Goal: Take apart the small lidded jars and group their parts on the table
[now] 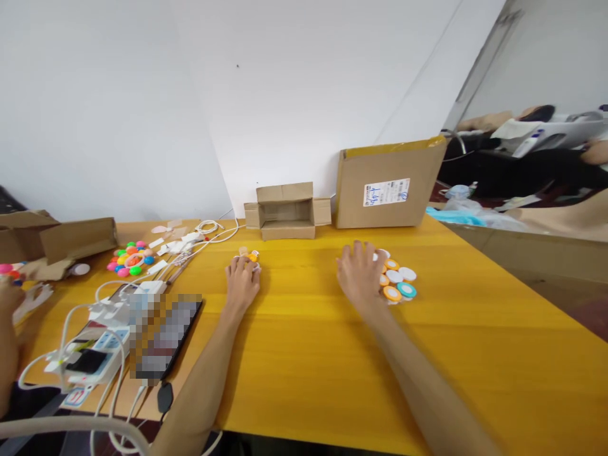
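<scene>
My left hand (pixel 243 283) rests low over the table, fingers curled down onto a small cluster of round white and orange discs (pixel 253 256). Its fingertips are partly hidden, so what they pinch is unclear. To the right, my right hand (pixel 358 271) is held with its fingers apart at the left edge of a larger pile of flat round discs (pixel 393 277). Those discs have white, orange and teal rims with pale centres. Part of the pile lies behind my right hand.
A small open cardboard box (pixel 288 232) stands against the wall, beside a large closed carton (pixel 387 190). On the left are a phone (pixel 178 332), power strips (pixel 111 345) with cables, and colourful balls (pixel 124 258). Another person's hand (pixel 8 301) is at the far left.
</scene>
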Motion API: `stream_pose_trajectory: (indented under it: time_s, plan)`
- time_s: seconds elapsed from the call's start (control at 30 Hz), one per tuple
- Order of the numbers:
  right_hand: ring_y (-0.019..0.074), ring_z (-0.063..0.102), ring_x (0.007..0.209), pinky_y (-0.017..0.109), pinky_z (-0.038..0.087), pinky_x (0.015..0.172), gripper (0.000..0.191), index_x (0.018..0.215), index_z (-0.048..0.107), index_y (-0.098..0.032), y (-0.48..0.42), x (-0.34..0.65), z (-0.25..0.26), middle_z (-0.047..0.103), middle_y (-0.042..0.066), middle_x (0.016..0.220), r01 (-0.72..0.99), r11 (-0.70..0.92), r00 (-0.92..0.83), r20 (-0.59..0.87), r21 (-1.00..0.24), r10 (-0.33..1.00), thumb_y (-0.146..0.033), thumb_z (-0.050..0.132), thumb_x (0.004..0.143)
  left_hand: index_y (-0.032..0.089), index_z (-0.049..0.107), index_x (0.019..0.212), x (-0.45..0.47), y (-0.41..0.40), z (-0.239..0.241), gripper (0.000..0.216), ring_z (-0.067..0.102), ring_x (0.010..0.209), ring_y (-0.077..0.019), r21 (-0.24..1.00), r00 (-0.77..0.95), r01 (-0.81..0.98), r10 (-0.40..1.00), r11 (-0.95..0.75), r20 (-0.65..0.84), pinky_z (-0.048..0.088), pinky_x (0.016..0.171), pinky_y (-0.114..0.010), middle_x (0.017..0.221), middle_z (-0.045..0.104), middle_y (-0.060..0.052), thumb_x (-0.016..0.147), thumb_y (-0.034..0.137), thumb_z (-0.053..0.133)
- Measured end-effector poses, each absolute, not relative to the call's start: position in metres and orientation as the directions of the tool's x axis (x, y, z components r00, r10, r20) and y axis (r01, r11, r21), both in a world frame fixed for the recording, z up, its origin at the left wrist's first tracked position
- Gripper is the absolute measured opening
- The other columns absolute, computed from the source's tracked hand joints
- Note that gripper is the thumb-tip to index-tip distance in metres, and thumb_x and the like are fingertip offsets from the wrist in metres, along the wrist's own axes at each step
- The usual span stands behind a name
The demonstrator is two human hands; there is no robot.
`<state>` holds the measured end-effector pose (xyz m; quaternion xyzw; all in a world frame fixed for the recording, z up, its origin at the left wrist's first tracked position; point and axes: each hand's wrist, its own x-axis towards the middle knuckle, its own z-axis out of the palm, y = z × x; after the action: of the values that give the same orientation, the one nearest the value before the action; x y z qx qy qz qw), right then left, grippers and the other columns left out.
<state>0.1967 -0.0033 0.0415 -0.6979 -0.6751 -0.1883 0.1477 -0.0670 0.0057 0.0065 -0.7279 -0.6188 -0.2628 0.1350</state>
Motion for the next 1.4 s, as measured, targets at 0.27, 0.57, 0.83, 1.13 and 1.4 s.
stream_pose_trajectory:
  time_s: [0.27,0.57,0.83,1.13,1.4]
  plan:
    - [0.0293,0.053,0.085,0.04,0.032,0.073,0.022,0.084,0.064,-0.016,0.005,0.215,0.03,0.068,0.015,0.082,0.996,0.028,-0.064,0.447,0.087,0.892,-0.001,0.049,0.078,0.024,0.066,0.098,-0.039,-0.005,0.004,0.016,0.053,0.11,-0.0277,0.175,0.312,0.867,0.782,-0.466,0.54,0.043,0.09,-0.042,0.106,0.065,-0.009,0.089,0.018,0.054]
    - [0.0278,0.054,0.09,0.039,0.043,0.077,0.02,0.094,0.065,-0.022,0.009,0.183,0.006,0.066,0.011,0.092,0.861,0.472,-0.304,0.551,-0.191,0.777,-0.017,0.046,0.092,0.023,0.058,0.117,-0.025,-0.011,0.002,0.028,0.055,0.111,-0.0259,0.37,0.452,0.694,0.774,-0.618,0.443,0.044,0.098,-0.042,0.117,0.061,-0.009,0.09,0.02,0.054]
    - [0.0222,0.063,0.093,0.035,0.051,0.081,0.024,0.109,0.059,-0.023,-0.008,0.133,-0.013,0.066,0.007,0.105,0.614,0.519,-0.277,0.453,-0.594,0.847,-0.018,0.054,0.086,0.02,0.054,0.115,-0.021,-0.014,0.002,0.04,0.06,0.105,-0.0252,0.615,0.42,0.581,0.844,-0.533,0.334,0.048,0.093,-0.039,0.113,0.064,-0.009,0.078,0.009,0.056]
    - [0.0212,0.067,0.087,0.036,0.053,0.08,0.017,0.095,0.063,-0.021,-0.001,0.139,-0.011,0.072,0.006,0.095,0.334,0.399,-0.187,0.355,-0.854,0.916,-0.033,0.058,0.083,0.02,0.058,0.103,-0.018,-0.008,0.001,0.021,0.066,0.088,-0.0188,0.891,0.319,0.301,0.916,-0.34,0.242,0.052,0.083,-0.032,0.1,0.07,-0.005,0.082,0.025,0.062]
    - [0.0187,0.064,0.079,0.031,0.051,0.074,0.021,0.088,0.068,-0.022,0.002,0.146,-0.005,0.071,0.004,0.088,0.254,0.428,-0.241,0.372,-0.867,0.896,-0.04,0.059,0.084,0.019,0.061,0.093,-0.023,-0.002,0.001,0.031,0.063,0.085,-0.0174,0.958,0.255,0.171,0.949,-0.232,0.185,0.05,0.082,-0.03,0.091,0.069,-0.004,0.077,0.044,0.072]
